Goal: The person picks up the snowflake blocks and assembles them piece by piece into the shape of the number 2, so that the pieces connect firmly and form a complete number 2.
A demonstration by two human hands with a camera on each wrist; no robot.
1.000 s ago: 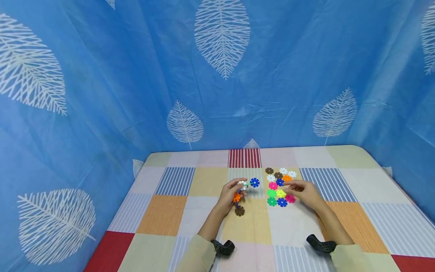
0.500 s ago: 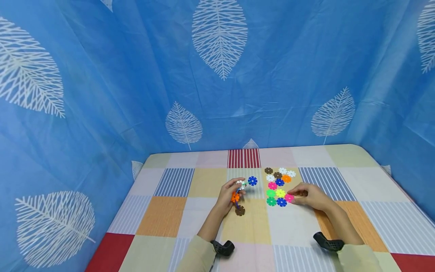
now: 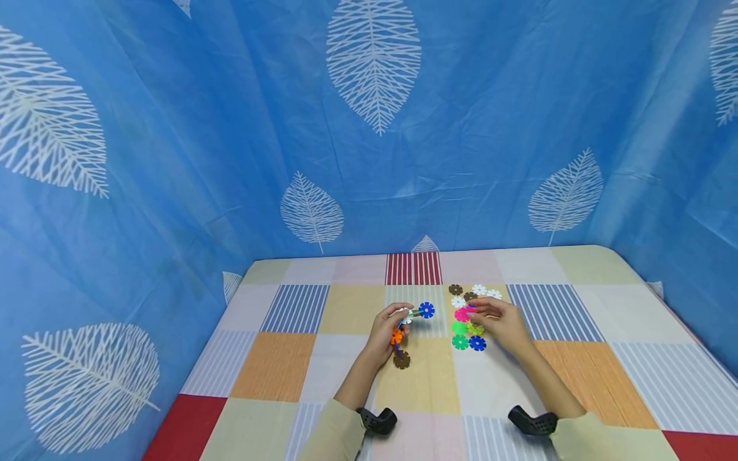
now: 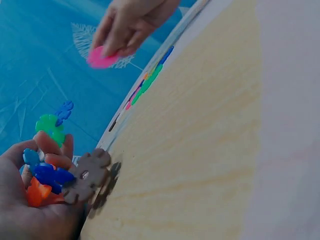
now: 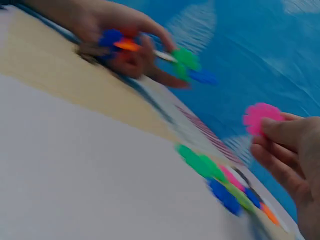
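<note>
I've got the left hand [image 3: 383, 334] at lower centre of the head view, fingers and thumb curled round a chain [image 3: 396, 336] of slotted discs, none spread. Chain runs blue end disc [image 3: 426, 310] at its upper right, then green, white, blue and orange pieces, down to brown end disc [image 3: 401, 360]. I can't tell if the brown one touches the cloth.

Right hand [image 3: 500, 321] sits right of that, lower right of centre. Thumb and fingertips nearly together, pinching a pink disc [image 5: 257, 115]; on my right wrist feed it's at centre right, raised clear of the table. Hands apart, pink disc not touching the chain.

Loose discs on the table under and beside the right hand: green disc [image 3: 460, 342] and dark blue disc [image 3: 477, 343] nearest me, yellow disc [image 3: 475, 329] partly under the fingers, brown and white ones further back. Patchwork tablecloth [image 3: 323, 365] below, blue curtain [image 3: 230, 128] behind. Right wrist feed is blurry.
</note>
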